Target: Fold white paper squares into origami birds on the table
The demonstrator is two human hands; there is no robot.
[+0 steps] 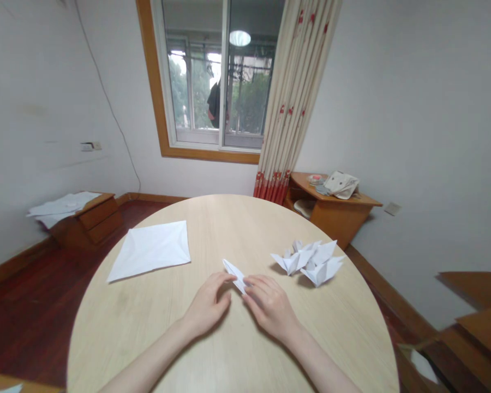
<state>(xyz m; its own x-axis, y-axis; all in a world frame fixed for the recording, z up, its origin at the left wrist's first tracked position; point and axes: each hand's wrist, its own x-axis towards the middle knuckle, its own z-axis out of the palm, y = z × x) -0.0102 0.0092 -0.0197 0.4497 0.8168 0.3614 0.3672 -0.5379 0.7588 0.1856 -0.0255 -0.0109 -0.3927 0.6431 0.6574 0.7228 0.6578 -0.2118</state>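
A small folded piece of white paper lies on the round light-wood table, its pointed end aimed up and left. My left hand has its fingers bent, with the fingertips pressing on the near end of the folded paper. From the other side, my right hand pinches the same end, fingers together. Both hands rest on the tabletop near its middle.
A stack of flat white paper sheets lies at the left of the table. Several finished folded paper figures sit at the right. A low wooden cabinet stands left, a corner stand behind right.
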